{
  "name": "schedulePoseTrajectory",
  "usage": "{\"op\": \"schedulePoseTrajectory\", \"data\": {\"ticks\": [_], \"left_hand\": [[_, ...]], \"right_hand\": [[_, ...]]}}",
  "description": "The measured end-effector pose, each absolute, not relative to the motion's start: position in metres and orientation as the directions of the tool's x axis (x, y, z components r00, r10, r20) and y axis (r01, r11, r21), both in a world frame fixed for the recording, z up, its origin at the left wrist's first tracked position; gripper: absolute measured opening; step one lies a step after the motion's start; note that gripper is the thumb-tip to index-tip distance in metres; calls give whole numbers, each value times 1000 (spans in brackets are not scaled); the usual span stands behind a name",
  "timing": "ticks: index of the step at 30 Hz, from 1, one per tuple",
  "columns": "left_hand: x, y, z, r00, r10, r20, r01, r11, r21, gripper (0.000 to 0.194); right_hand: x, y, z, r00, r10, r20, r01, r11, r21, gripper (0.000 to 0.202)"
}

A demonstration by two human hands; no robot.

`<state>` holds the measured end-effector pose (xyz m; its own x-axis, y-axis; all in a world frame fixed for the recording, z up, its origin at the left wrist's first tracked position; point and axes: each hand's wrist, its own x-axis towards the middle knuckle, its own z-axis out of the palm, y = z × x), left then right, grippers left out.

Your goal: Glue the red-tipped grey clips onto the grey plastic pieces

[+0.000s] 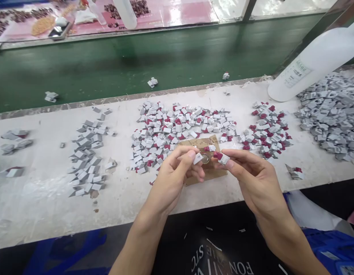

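Note:
Between the thumb and fingers of my left hand [177,172] is a small grey plastic piece [198,158]. My right hand [255,177] pinches a grey and dark red piece [222,157], its red end turned toward the left hand. The two pieces are close together but apart. Under both hands lies a brown cardboard piece [207,175] with a round mark, and another grey and red piece [210,148] rests near its top. Just behind spreads a wide pile of grey and red pieces [177,124].
Plain grey pieces lie in a pile [89,156] at left and a large heap [333,114] at right. A smaller grey and red pile [268,130] sits right of centre. A white bottle [311,63] leans at the back right. A green belt [122,65] runs behind the table.

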<state>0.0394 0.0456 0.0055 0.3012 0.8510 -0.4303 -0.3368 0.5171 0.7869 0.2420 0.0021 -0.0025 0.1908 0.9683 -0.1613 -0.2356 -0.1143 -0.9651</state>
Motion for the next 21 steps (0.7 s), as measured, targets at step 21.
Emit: {"op": "schedulePoseTrajectory", "data": {"ticks": [21], "left_hand": [[54, 35, -6, 227, 909, -349, -250, 401, 882, 15]], "right_hand": [[239, 4, -3, 175, 970, -166, -274, -113, -955, 12]]}}
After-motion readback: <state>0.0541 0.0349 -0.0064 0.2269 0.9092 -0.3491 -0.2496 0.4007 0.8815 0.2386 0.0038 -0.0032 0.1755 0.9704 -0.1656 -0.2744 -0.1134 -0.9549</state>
